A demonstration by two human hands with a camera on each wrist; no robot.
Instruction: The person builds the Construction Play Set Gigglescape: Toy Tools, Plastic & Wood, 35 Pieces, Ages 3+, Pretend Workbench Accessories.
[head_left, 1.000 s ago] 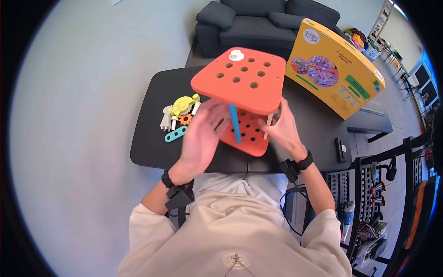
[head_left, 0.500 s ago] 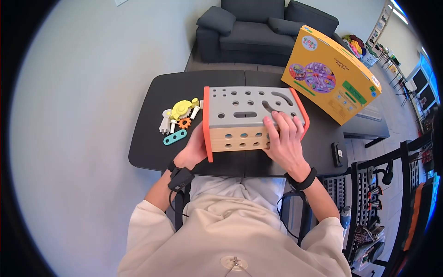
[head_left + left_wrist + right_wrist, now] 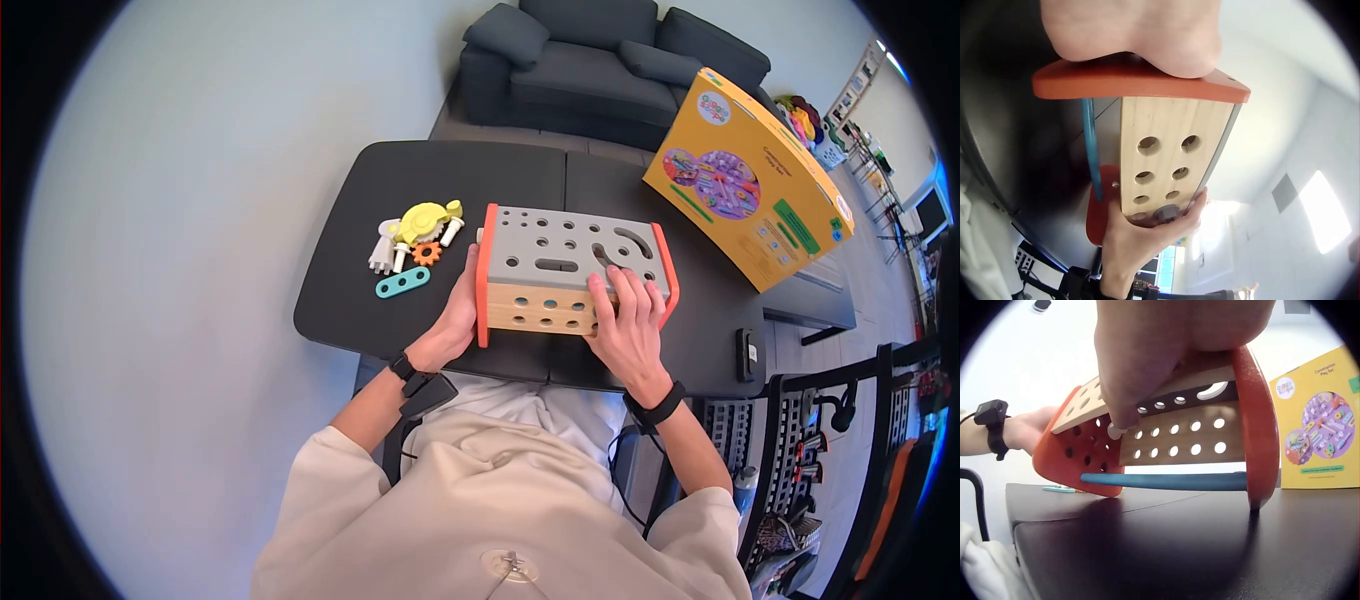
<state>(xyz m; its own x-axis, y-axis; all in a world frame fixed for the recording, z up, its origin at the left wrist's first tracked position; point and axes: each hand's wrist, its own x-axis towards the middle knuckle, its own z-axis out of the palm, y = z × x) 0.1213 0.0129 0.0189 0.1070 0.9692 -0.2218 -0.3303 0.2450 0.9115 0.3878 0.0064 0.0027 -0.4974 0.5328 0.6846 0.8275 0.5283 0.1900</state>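
A toy workbench (image 3: 575, 262) lies across the table in front of me, its grey perforated top facing up. It has a wooden side (image 3: 1166, 125) with round holes, red end panels (image 3: 1259, 425) and a blue rod (image 3: 1166, 481) low between them. My left hand (image 3: 462, 308) rests along the outside of the left red panel, its palm against it in the left wrist view. My right hand (image 3: 630, 325) grips the right part, fingers over the grey top and thumb at the wooden side. A grey hexagonal piece (image 3: 1166, 214) shows beside that hand.
Left of the workbench lie a yellow toy piece (image 3: 424, 222), an orange gear (image 3: 427, 254), a teal strip (image 3: 402, 282) and white bolts. A yellow cardboard box (image 3: 750, 180) stands at the back right. A small black device (image 3: 746, 355) lies near the right edge.
The workbench, held tipped on end with a red panel upward, has been turned so its grey top faces up, and lowered to the table. The right hand moved onto its top edge.
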